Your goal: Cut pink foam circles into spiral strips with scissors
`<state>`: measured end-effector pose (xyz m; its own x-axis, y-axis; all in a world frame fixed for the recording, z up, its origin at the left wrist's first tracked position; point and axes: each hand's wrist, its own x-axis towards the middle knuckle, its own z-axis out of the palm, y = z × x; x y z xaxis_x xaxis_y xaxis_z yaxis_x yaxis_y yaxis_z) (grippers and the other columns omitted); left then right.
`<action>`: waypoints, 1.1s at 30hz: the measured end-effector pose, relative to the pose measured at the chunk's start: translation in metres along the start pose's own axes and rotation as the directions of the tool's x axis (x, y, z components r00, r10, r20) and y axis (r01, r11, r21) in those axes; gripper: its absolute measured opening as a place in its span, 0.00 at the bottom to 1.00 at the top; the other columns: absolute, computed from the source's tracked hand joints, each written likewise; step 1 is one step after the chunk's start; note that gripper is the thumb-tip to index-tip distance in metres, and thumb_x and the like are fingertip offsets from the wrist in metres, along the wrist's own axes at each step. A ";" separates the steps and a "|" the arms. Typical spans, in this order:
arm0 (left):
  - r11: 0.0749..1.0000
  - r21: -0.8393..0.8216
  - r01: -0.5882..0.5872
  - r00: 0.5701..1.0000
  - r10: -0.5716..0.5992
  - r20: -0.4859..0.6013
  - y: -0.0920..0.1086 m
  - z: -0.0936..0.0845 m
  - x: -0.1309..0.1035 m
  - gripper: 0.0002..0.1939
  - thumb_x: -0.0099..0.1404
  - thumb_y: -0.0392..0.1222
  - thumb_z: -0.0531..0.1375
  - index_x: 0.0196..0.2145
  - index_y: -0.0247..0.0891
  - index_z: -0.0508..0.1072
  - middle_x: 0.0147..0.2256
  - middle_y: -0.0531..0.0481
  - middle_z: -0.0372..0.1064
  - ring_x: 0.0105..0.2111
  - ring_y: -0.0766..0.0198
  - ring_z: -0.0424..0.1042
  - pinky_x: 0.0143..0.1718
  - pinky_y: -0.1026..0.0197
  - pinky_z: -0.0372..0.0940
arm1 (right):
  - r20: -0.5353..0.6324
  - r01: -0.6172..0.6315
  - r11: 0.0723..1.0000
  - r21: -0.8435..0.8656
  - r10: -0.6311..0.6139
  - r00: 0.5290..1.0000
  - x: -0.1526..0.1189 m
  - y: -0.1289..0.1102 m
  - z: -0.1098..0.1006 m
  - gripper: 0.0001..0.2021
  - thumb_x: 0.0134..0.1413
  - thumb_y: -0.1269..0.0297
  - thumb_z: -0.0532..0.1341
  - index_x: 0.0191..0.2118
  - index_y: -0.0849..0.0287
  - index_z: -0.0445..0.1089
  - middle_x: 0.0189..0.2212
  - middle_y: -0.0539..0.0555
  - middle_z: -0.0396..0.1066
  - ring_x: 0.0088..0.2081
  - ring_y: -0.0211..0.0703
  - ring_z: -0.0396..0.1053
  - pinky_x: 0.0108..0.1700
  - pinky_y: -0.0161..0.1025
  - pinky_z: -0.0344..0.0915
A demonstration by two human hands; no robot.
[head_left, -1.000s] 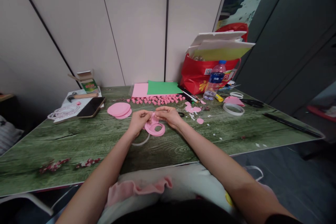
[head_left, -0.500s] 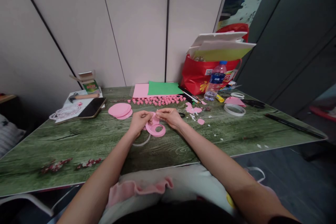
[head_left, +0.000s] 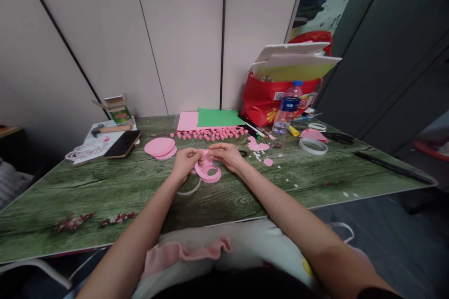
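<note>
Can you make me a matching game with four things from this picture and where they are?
Things:
1. Pink piece with a round hole
2. Hammer
3. Green sheet
4. Bottle

Places:
A. In front of the red bag
B. Partly over a pink sheet
C. Between the left hand and the right hand
D. Just beyond the phone

Right pairs: 1-C, 2-D, 3-B, 4-A

View: swung marginally left since a second ago | right fingers: slightly straighter than half-second ago
</note>
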<state>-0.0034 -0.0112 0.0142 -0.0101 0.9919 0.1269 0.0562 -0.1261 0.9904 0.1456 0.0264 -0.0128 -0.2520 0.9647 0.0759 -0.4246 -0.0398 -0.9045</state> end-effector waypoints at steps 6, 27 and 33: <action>0.999 -0.050 -0.001 1.000 0.002 0.010 0.001 0.000 0.000 0.15 0.42 0.44 0.65 0.26 0.31 0.71 0.19 0.49 0.70 0.18 0.67 0.67 0.21 0.65 0.62 | -0.011 0.009 1.000 0.022 -0.009 1.000 -0.002 -0.002 0.002 0.13 0.22 0.69 0.70 0.23 0.63 0.71 0.18 0.48 0.71 0.22 0.33 0.68 0.32 0.34 0.66; 0.997 -0.077 -0.028 0.998 0.032 0.047 -0.001 -0.003 0.002 0.21 0.39 0.39 0.66 0.33 0.30 0.71 0.25 0.48 0.72 0.22 0.67 0.69 0.26 0.64 0.63 | -0.037 0.027 0.997 0.076 -0.024 0.999 0.002 -0.002 -0.003 0.12 0.24 0.69 0.70 0.24 0.63 0.72 0.21 0.50 0.72 0.24 0.35 0.70 0.35 0.35 0.68; 0.995 -0.095 -0.017 0.999 0.022 0.046 -0.003 -0.003 0.003 0.20 0.40 0.39 0.66 0.33 0.30 0.71 0.24 0.48 0.71 0.21 0.67 0.69 0.26 0.64 0.64 | -0.039 0.024 0.997 0.074 -0.021 0.999 0.001 -0.003 -0.002 0.13 0.24 0.69 0.70 0.24 0.63 0.71 0.19 0.48 0.71 0.23 0.33 0.69 0.33 0.33 0.67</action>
<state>-0.0063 -0.0084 0.0120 0.0373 0.9886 0.1455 -0.0388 -0.1441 0.9888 0.1481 0.0281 -0.0111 -0.2088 0.9749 0.0779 -0.4938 -0.0363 -0.8688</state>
